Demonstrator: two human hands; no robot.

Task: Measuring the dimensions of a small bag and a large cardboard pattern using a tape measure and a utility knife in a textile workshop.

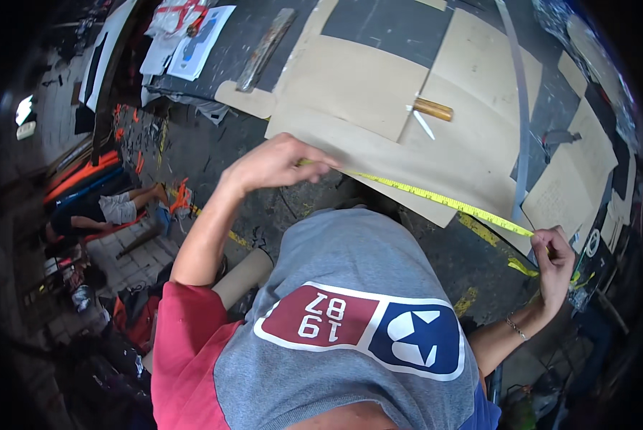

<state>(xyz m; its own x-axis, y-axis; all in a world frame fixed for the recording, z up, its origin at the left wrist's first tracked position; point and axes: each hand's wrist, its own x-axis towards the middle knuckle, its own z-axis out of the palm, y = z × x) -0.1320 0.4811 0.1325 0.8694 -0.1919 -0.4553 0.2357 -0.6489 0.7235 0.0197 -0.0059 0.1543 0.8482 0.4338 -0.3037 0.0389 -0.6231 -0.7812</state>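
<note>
A yellow measuring tape (436, 197) is stretched between my hands along the near edge of the brown card sheets (379, 150). Its left part is pinched in my left hand (287, 163), which is closed at the sheet's left corner. At the right end, my right hand (553, 261) closes its fingers on the tape just off the table's near right edge. A loose yellow length (522, 267) hangs beside that hand. Beyond the tape, a wooden handle (433, 110) lies on the card next to a white pointed piece (423, 125).
A long grey metal strip (520, 107) crosses the card on the right. A worn straightedge (265, 50) and printed papers (201, 43) lie at the far left of the dark table. More card pieces (569, 179) cover the right side. Someone in light shorts (121, 208) reclines at left.
</note>
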